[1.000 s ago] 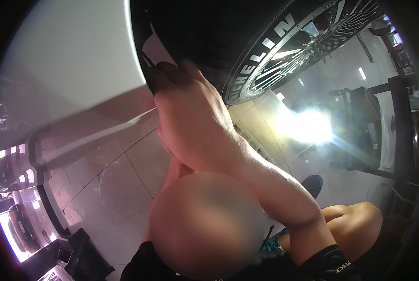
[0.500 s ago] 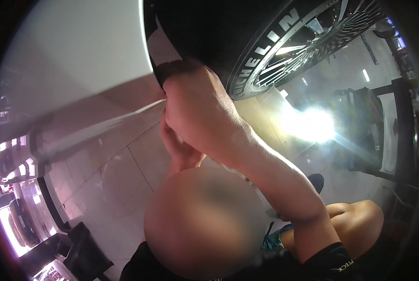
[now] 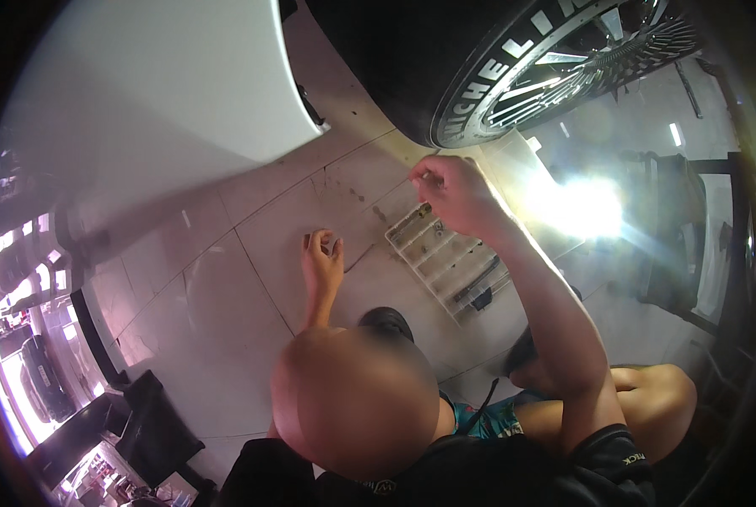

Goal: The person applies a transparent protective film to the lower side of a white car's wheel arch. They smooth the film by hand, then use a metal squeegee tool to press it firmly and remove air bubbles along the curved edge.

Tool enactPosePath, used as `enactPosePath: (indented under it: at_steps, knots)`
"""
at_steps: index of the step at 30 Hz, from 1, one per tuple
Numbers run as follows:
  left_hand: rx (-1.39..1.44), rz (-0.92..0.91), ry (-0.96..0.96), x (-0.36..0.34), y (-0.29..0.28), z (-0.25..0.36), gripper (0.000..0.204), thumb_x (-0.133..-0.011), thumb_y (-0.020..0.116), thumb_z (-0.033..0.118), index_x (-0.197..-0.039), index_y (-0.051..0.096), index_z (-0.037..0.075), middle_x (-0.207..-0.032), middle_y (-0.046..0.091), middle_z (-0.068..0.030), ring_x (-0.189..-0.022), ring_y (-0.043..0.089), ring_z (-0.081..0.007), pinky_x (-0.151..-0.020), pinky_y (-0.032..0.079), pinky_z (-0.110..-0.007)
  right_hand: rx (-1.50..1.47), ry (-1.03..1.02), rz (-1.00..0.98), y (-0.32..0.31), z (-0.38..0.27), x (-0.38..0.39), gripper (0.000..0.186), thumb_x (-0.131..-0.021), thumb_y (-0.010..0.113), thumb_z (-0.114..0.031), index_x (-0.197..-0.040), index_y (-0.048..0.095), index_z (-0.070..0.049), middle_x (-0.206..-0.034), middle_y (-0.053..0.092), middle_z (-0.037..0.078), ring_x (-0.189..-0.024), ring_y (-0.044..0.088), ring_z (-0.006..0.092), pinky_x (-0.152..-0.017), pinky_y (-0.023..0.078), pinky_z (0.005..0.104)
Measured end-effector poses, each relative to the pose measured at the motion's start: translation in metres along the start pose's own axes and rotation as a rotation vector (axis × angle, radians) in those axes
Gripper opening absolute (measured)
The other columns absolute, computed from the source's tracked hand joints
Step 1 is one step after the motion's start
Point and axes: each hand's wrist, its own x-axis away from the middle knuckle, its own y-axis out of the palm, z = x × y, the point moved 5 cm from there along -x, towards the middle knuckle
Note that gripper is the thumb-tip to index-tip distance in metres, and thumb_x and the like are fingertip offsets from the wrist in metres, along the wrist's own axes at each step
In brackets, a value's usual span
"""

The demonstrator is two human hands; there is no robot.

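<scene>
My left hand [image 3: 322, 258] is over the tiled floor, palm up with loosely curled fingers apart and nothing visible in them. My right hand [image 3: 447, 188] is higher, just below the tire [image 3: 412, 76], its fingers drawn into a pinch; whatever they hold, if anything, is too small to make out. Beneath it lies a clear compartment tray [image 3: 429, 275] with several small dark items inside, partly covered by my forearm. A white car body panel [image 3: 184, 76] hangs at upper left, its edge apart from both hands.
A spoked wheel [image 3: 564, 68] fills the upper right. A glaring lamp [image 3: 581, 207] shines beside a dark stand [image 3: 674, 237] at right. Black equipment [image 3: 150, 422] sits lower left. The tiled floor [image 3: 175, 338] runs beneath my bent legs and shoes.
Both hands have left the panel edge at the wheel arch and come down apart, right hand moving rightward. The tray and more floor are now visible; the view has shifted slightly.
</scene>
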Motion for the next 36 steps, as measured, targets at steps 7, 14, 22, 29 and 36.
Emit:
enactPosePath:
  at_steps: [7, 14, 22, 29, 36]
  knots:
    - [-0.22, -0.244, 0.187, 0.044, 0.024, 0.015, 0.032, -0.089, 0.08, 0.02, -0.114, 0.066, 0.006, -0.122, 0.061, -0.0133, -0.108, 0.063, -0.0368, -0.091, 0.053, -0.048, 0.024, 0.086, -0.068, 0.024, 0.062, 0.018, 0.019, -0.094, 0.067, -0.018, -0.1, 0.074, -0.001, -0.088, 0.074, 0.017, -0.083, 0.073, 0.0299, -0.076, 0.056, 0.0403]
    - [-0.456, -0.359, 0.236, 0.058, 0.015, -0.006, 0.018, -0.092, 0.075, 0.018, -0.102, 0.068, 0.005, -0.117, 0.061, -0.013, -0.115, 0.062, -0.0364, -0.096, 0.052, -0.049, 0.09, 0.142, -0.156, 0.055, 0.059, 0.04, 0.018, -0.09, 0.064, -0.018, -0.096, 0.075, -0.004, -0.09, 0.074, 0.021, -0.088, 0.072, 0.0412, -0.08, 0.057, 0.0477]
    - [0.132, -0.494, -0.167, 0.049, -0.042, 0.051, 0.018, -0.098, 0.069, 0.02, -0.101, 0.067, 0.002, -0.09, 0.073, -0.0152, -0.079, 0.073, -0.0269, -0.074, 0.057, -0.039, -0.14, 0.24, -0.207, 0.109, 0.046, 0.063, 0.021, -0.095, 0.066, -0.017, -0.106, 0.074, -0.001, -0.09, 0.076, 0.019, -0.091, 0.073, 0.0396, -0.082, 0.057, 0.0455]
    - [-0.182, -0.446, 0.119, 0.031, -0.156, 0.178, 0.016, -0.096, 0.071, 0.014, -0.097, 0.064, 0.0, -0.077, 0.067, -0.0107, -0.065, 0.062, -0.0152, -0.063, 0.051, -0.034, 0.138, -0.513, 0.311, 0.066, -0.069, 0.065, 0.048, -0.079, 0.073, -0.011, -0.126, 0.062, -0.006, -0.124, 0.06, 0.016, -0.117, 0.06, 0.0356, -0.093, 0.051, 0.0494]
    - [-0.332, -0.455, 0.177, 0.024, -0.213, 0.291, 0.01, -0.092, 0.072, 0.003, -0.09, 0.062, 0.0, -0.069, 0.061, -0.0071, -0.066, 0.055, -0.0082, -0.061, 0.046, -0.029, -0.16, -0.687, 0.135, 0.041, -0.104, 0.054, 0.025, -0.084, 0.071, -0.007, -0.108, 0.068, -0.002, -0.095, 0.072, 0.007, -0.096, 0.068, 0.0306, -0.083, 0.054, 0.0431]
